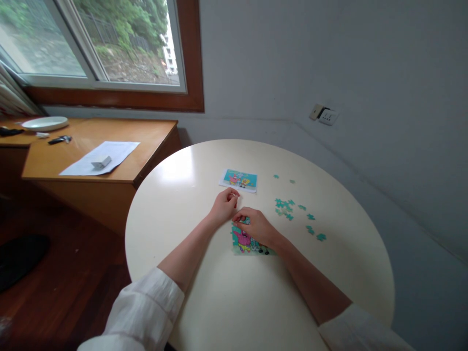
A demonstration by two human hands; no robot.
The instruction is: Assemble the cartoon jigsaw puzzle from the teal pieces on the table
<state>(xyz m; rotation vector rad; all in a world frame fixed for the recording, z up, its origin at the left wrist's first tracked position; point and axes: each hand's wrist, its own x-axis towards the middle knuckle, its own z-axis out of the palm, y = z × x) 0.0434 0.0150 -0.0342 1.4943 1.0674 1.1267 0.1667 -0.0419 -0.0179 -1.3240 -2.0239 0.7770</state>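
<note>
A partly assembled jigsaw puzzle [242, 243] with a pink cartoon starfish lies on the round table in front of me. My right hand [258, 226] rests over its upper part, with thumb and fingers pinched on a puzzle piece at the top left edge. The hand and wrist hide much of the puzzle's upper right. Just above and to the left, my left hand [224, 203] is closed with curled fingers; what they hold, if anything, is too small to make out. Beyond it lies a reference picture card [239, 179] with the same cartoon figures.
Several loose teal puzzle pieces [285, 204] are scattered to the right on the white round table [164, 224]. A wooden desk [153, 141] at the left bears paper [122, 151], a small white box [101, 162] and a white plate [46, 123]. Wall sockets [328, 116] are behind.
</note>
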